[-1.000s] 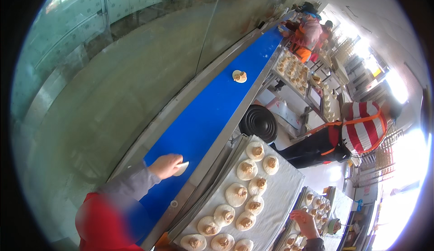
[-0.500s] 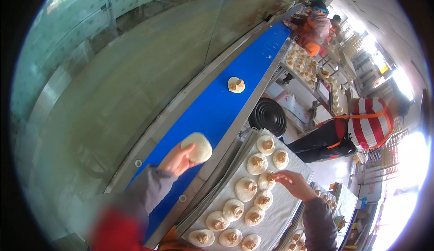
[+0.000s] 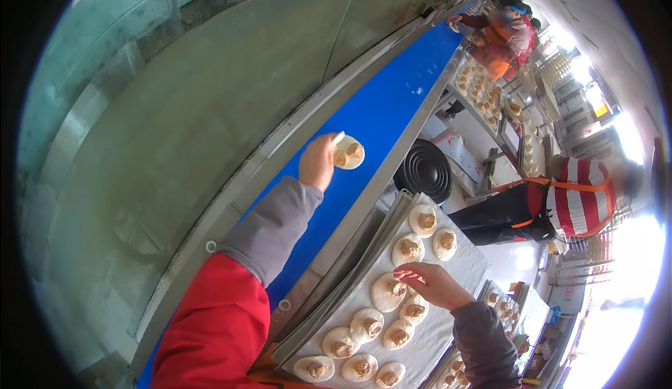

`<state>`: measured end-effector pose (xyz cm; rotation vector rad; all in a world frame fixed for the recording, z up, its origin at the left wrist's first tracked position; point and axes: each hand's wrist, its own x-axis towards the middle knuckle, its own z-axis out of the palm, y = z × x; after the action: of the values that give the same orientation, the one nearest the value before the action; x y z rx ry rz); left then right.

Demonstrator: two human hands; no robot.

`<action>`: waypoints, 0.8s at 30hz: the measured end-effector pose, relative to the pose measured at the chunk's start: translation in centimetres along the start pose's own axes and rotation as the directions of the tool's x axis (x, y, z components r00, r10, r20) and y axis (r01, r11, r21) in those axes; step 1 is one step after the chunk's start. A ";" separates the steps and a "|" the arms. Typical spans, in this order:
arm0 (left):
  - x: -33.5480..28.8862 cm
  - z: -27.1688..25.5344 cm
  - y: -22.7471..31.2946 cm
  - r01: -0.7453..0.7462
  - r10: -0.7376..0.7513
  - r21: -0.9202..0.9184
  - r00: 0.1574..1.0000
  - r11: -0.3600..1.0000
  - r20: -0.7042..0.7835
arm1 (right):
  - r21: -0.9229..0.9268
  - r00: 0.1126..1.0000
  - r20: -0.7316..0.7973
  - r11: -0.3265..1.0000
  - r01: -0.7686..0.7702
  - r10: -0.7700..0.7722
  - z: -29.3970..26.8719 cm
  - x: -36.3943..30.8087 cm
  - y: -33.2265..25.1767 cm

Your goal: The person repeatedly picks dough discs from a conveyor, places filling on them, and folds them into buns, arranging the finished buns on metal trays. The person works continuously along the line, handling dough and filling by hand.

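My left hand (image 3: 318, 163) reaches over the blue conveyor belt (image 3: 387, 102), its fingers closed at the edge of a dough round. A pale dough edge (image 3: 338, 138) shows at the fingertips. Touching or just beside them is a dough round with brown filling (image 3: 352, 154); the overlap hides which. My right hand (image 3: 435, 285) hovers over the paper-lined tray (image 3: 437, 319), fingers bent together by the filling of one dough round (image 3: 385, 295). Whether a scrap of filling is between those fingertips I cannot make out. Several filled dough rounds (image 3: 360, 367) lie on the tray.
A black ribbed round stool (image 3: 423, 170) stands beyond the tray. A person in a red-and-white striped top (image 3: 579, 196) is at right. Farther along the belt, another person (image 3: 505, 39) works by trays of filled dough (image 3: 476, 88). A metal rail edges the belt.
My left hand has moved up the belt from holding a plain dough round to the filled one there. My right hand has shifted slightly left over the tray.
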<state>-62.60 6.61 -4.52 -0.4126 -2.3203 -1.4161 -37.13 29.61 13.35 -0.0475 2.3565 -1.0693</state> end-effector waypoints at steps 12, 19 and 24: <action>-9.1 -5.9 -0.7 0.119 -0.132 0.121 0.985 0.986 0.112 | 0.069 0.976 -0.216 0.997 0.036 -0.021 3.3 19.3 0.8; -18.4 -16.4 -1.9 0.619 -0.672 -0.658 0.706 0.429 0.226 | -0.259 0.940 -0.327 0.948 -0.187 0.097 12.9 24.2 -3.6; -21.5 -19.9 -0.8 0.591 -0.701 -0.764 0.659 0.259 0.272 | -0.276 0.885 0.034 0.847 0.455 -0.464 19.7 20.5 -7.0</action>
<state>-40.52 -12.54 -7.07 0.5405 -1.5615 -2.8310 -46.13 6.21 -1.79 -0.7401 2.5776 -0.9346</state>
